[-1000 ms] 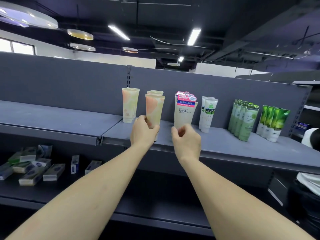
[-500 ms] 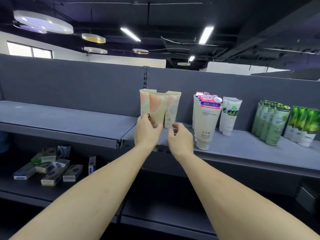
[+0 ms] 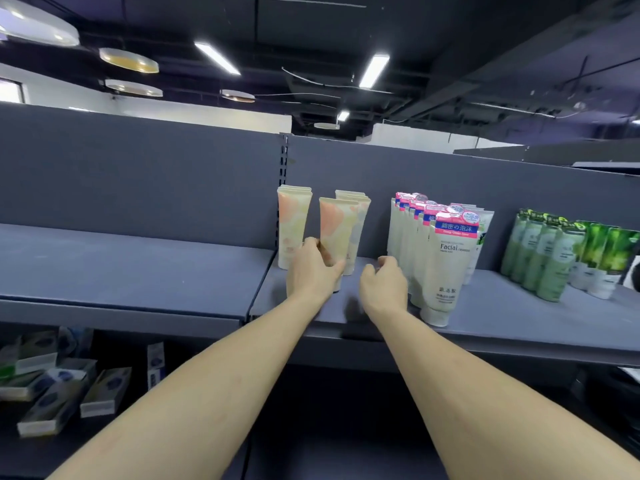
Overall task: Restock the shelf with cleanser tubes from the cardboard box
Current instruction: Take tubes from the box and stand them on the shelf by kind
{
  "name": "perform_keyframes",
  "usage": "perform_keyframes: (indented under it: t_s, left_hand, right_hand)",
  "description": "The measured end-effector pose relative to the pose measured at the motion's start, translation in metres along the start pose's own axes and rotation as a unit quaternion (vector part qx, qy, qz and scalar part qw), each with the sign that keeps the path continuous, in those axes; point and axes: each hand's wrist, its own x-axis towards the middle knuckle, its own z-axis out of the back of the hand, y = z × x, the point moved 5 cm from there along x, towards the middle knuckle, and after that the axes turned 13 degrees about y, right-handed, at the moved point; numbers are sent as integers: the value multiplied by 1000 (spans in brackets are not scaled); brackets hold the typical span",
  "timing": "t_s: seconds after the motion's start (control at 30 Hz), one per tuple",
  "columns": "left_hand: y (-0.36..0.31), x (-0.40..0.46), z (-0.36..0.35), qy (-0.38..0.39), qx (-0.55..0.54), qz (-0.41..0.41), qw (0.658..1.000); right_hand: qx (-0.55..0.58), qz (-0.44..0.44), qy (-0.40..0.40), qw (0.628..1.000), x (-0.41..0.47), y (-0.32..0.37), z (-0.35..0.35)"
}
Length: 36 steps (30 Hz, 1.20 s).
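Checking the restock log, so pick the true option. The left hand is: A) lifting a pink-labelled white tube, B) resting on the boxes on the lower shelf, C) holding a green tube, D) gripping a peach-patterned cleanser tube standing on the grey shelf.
D: the left hand is wrapped round the base of the peach-patterned cleanser tube, upright on the grey shelf.

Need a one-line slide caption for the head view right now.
Left hand grips a peach-patterned cleanser tube upright on the grey shelf; right hand hovers empty beside it.
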Motion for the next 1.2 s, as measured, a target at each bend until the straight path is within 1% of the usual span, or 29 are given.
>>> perform_keyframes:
  t_s: [0.13, 0.3, 0.63, 0.9, 1.03, 1.13, 1.2]
  left_hand:
    - [-6, 14, -21, 14, 3, -12, 1000]
    - [-8, 30, -34, 9, 8, 2, 1000]
    - [-7, 41, -48, 0, 9, 12, 1000]
    - [-11, 31, -47, -38, 26, 29, 999]
    - [-13, 28, -46, -17, 35, 45, 998]
    - [-14, 19, -44, -6, 39, 72, 997]
    - [-16, 10, -40, -5, 60, 77, 995]
  right_hand:
    - [9, 1, -5, 1000, 15, -3, 3]
    - [24, 11, 1, 1000, 35, -2, 5]
    - [55, 21, 35, 998, 55, -2, -5]
    - [71, 38, 65, 995, 45, -2, 2]
    - [61, 47, 79, 994, 32, -4, 9]
    - [63, 56, 87, 993, 19, -7, 11]
    - [62, 64, 85, 992, 11, -7, 14]
